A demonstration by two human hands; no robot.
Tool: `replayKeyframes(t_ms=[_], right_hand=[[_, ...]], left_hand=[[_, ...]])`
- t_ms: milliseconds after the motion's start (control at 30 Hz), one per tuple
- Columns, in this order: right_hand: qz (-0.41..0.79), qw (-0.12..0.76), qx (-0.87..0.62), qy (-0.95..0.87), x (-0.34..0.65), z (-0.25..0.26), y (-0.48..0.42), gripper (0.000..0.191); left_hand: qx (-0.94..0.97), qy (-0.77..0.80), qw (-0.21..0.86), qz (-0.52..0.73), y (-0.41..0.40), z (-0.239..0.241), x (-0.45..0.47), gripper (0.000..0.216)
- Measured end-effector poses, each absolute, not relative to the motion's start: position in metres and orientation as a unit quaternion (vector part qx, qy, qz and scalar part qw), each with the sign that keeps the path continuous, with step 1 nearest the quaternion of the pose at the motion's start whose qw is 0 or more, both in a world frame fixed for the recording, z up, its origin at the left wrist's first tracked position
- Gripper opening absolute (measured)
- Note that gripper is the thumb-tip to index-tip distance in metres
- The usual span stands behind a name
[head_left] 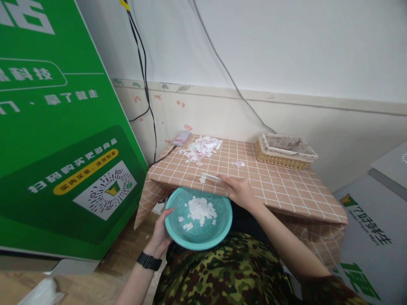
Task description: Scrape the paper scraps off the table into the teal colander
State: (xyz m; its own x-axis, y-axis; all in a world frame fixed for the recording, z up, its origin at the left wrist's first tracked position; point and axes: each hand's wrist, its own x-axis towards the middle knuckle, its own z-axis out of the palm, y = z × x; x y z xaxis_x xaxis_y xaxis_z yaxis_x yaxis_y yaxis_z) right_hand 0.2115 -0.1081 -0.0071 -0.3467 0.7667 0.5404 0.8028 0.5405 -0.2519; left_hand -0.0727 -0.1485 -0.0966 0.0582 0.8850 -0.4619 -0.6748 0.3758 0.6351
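My left hand [163, 228], with a black watch on the wrist, grips the left rim of a teal plastic colander [225, 228]. White paper scraps [200, 209] lie heaped in the colander, with a few loose around the heap. Over the table's front edge, my right hand [239, 189] is closed on a thin white strip [212, 177], whose exact kind I cannot make out. At the strip's far end sits a small white scrap [202, 179]. Farther back on the table is a pile of white and pinkish scraps [203, 147].
A brown checked cloth covers the table [286, 186]. On its right stands a cloth-lined wicker basket [282, 159]; a small pinkish cluster of scraps [238, 163] lies left of it. Black cables [146, 91] hang near the green cabinet [63, 140]. A wall rises behind the table.
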Motion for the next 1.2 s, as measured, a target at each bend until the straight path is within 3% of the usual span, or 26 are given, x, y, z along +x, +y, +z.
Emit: replayKeyframes(t_ms=[133,400,633,900,1100,1200], right_hand=[[-0.033,0.272,-0.456,-0.847,0.214,-0.009,-0.115,0.053],[-0.055,0.29,-0.532,-0.793,0.223,-0.017,-0.099,0.043],[-0.002,0.3,-0.499,-0.813,0.209,-0.014,-0.095,0.036],[0.027,0.292,-0.475,-0.83,0.205,-0.012,-0.103,0.042],[0.138,0.373,-0.464,-0.791,0.196,-0.003,-0.098,0.033],[0.129,0.413,-0.492,-0.756,0.194,-0.004,-0.079,0.032]], left_hand=[[0.122,0.417,0.717,0.545,-0.148,-0.096,-0.073,0.017],[0.114,0.414,0.724,0.54,-0.15,-0.094,-0.072,0.017],[0.119,0.42,0.719,0.541,-0.15,-0.093,-0.072,0.022],[0.116,0.425,0.72,0.536,-0.151,-0.092,-0.071,0.02],[0.111,0.426,0.717,0.54,-0.153,-0.091,-0.07,0.014],[0.109,0.428,0.715,0.542,-0.153,-0.092,-0.069,0.012]])
